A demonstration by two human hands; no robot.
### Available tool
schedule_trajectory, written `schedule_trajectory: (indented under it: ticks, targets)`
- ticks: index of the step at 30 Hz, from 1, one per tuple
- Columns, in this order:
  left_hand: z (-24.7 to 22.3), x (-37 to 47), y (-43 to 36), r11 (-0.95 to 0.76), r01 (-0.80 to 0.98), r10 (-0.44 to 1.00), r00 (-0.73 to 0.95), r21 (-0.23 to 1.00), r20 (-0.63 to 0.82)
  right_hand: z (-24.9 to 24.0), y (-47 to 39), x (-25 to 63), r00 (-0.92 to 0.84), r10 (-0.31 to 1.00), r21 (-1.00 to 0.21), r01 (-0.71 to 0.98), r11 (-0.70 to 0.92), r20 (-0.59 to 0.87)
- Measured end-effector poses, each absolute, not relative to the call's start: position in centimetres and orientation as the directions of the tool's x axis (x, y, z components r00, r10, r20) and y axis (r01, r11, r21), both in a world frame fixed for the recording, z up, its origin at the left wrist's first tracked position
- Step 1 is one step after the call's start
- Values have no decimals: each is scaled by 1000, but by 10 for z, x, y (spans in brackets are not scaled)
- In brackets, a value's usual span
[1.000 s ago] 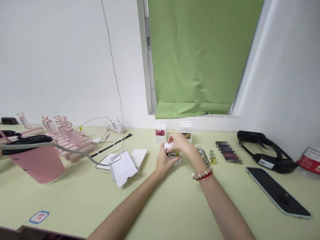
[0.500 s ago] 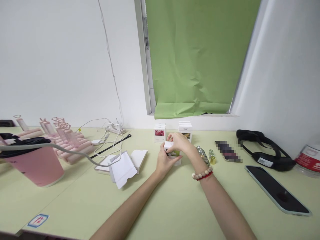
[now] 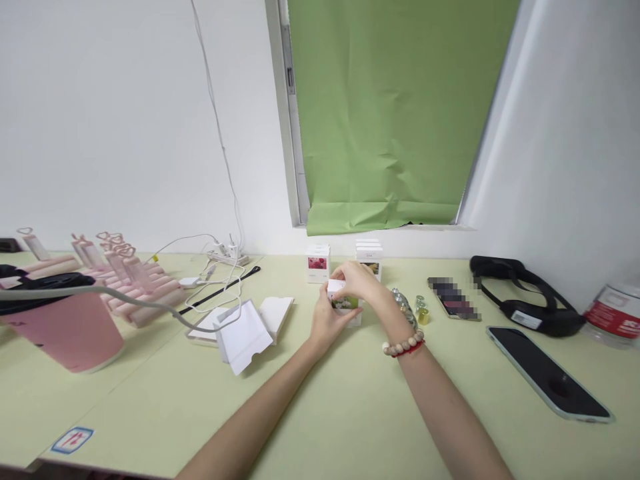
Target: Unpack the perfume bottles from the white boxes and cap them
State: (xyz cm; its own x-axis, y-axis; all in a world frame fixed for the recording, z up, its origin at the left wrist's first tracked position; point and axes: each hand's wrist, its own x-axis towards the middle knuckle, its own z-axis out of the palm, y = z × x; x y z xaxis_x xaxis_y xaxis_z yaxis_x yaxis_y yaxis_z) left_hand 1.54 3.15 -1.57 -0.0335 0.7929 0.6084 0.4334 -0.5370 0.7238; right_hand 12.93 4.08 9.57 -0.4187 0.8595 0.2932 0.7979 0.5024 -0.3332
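A small white carton (image 3: 345,303) with a green plant picture on its front stands upright between my hands. My left hand (image 3: 325,321) is wrapped round its left side, thumb across the lower front. From above, my right hand (image 3: 360,280) curls over the carton's top right, its fingertips at the upper edge and partly hidden. Behind them, to the left, is a row of white cartons with a red picture (image 3: 319,264). Another row of white cartons (image 3: 369,251) stands behind my right hand, which covers part of it. Small glass bottles (image 3: 403,303) sit beside my right wrist.
Gold-capped little bottles (image 3: 423,316), two phones (image 3: 453,298) and a black headset (image 3: 525,300) are on the right. Opened white packaging (image 3: 245,337) lies left, near tangled white cables (image 3: 220,300). A pink cup (image 3: 65,330) and pink tubes (image 3: 145,293) stand farther left.
The view has shifted slightly. More of the carton's green picture shows between my hands; both hands stay at the carton in nearly the same pose.
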Motion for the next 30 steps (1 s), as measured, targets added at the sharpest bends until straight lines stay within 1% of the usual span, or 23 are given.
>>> schedule_trajectory:
  ticks: [2,4,7,9,11,14,17,20,23,27,30]
  targets:
    - [-16,15,31,-536,446,789,-36,717,613,97,40,128,-433,856,-319,799,510,284]
    - [-16,15,32,-538,452,786,-34,711,617,98,39,127,-423,850,-319,796,514,314]
    - [-16,15,33,-531,484,787,-22,696,616,100,36,125,-388,832,-345,777,527,396]
    - [-17,15,34,-515,537,784,-19,668,620,103,32,126,-378,827,-382,753,537,416]
    - [-18,15,34,-490,598,780,-23,634,625,107,29,129,-403,831,-438,713,548,382]
    - [-20,16,33,-441,673,776,-45,594,629,112,27,137,-453,849,-532,664,526,274]
    - [-22,17,31,-413,728,758,-59,548,650,114,28,148,-476,860,-584,651,485,184]
    - [-23,18,29,-421,742,739,-53,521,672,111,34,160,-469,872,-579,677,455,137]
    - [-22,18,27,-478,731,717,4,488,697,105,43,169,-435,894,-576,707,411,104]
    - [-22,18,27,-585,724,625,113,367,773,101,49,172,-472,880,-598,689,410,60]
    - [-24,19,28,-648,711,527,159,273,835,103,48,170,-439,897,-554,735,391,50]
